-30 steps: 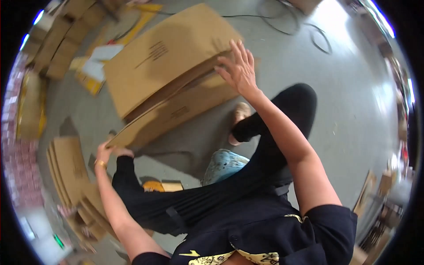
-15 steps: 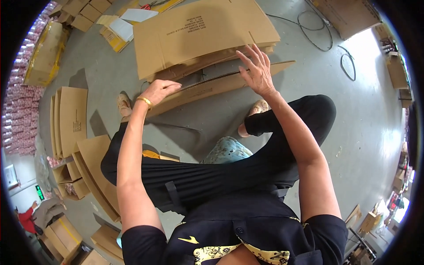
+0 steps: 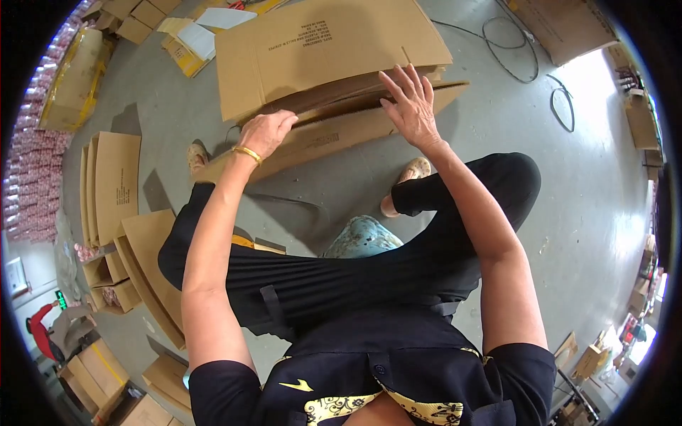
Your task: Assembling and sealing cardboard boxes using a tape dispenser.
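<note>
Cardboard is everywhere around us on this grey concrete floor (image 3: 590,213). At the far left, flattened cartons (image 3: 114,184) stand on edge in a row, and near them, lower left, small open boxes (image 3: 106,284) sit beside more leaning sheets. A person in red (image 3: 42,330) shows at the left rim, well apart from us.

Moving right, our left hand (image 3: 266,131), with a gold bangle (image 3: 247,153) at the wrist, is curled over the near edge of the big flat carton's upper layer (image 3: 320,50); the fingers wrap the edge, so this grip is shut on the cardboard. That carton lies on the floor straight ahead of us, its printed face up, its upper layer lifted off the lower flap (image 3: 334,131), which runs from near our left foot (image 3: 197,156) out to the right.

Our right hand (image 3: 412,106) lies flat with fingers spread wide, pressing on the carton's edge where the layers part; it grips nothing, only touches. Below it our right foot (image 3: 408,177) rests on the floor, and a pale blue stool (image 3: 362,241) shows between our dark trouser legs.

Farther right, a black cable (image 3: 526,57) loops across the floor, and another brown box (image 3: 561,25) sits at the far right. More small boxes (image 3: 590,358) crowd the near right rim.
</note>
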Motion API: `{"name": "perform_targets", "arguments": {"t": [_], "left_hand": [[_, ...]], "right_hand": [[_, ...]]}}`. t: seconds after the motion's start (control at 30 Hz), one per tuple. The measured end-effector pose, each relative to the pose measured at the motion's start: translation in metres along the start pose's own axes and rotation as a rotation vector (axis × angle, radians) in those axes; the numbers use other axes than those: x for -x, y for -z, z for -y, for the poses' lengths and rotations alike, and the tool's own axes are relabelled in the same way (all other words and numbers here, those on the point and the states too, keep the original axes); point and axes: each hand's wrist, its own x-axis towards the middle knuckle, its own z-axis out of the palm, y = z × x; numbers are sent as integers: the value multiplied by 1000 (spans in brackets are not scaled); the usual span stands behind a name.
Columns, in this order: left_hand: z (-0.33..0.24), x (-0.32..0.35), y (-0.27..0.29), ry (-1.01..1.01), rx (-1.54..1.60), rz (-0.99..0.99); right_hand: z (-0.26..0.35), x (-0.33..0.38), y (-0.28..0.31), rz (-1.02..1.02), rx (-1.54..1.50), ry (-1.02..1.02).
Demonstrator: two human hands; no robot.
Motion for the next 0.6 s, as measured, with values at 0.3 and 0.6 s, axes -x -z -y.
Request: {"name": "perform_targets", "arguments": {"t": [0.3, 0.6], "left_hand": [[48, -19, 34, 8, -175, 195], [48, -17, 50, -20, -157, 51]], "right_hand": [[16, 17, 17, -7, -240, 287], [7, 19, 56, 265, -326, 298]]}}
